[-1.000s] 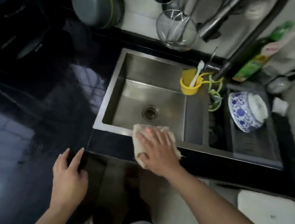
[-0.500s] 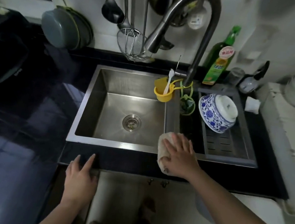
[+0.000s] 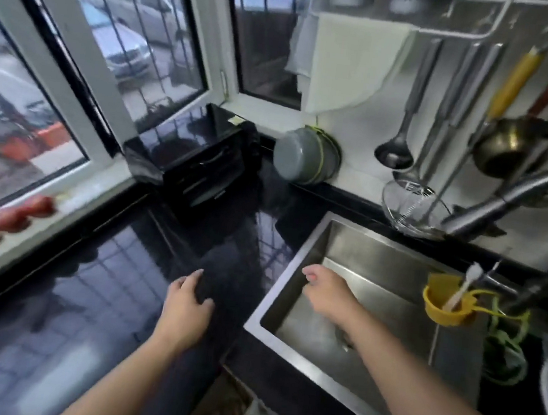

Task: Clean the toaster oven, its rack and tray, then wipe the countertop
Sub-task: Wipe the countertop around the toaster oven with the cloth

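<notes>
the left hand (image 3: 184, 310) rests flat on the black countertop (image 3: 83, 287) just left of the sink (image 3: 377, 282), fingers relaxed, holding nothing. the right hand (image 3: 326, 291) hangs over the sink, loosely curled, empty. the toaster oven (image 3: 198, 163) sits behind-left of the sink.

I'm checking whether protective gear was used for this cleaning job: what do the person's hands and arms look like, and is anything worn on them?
Both arms are bare as far as the frame shows: no sleeves, no gloves. The left hand and right hand show no rings, watch or bracelet. The fingernails look short and unpainted, though the picture is somewhat blurred.
</notes>
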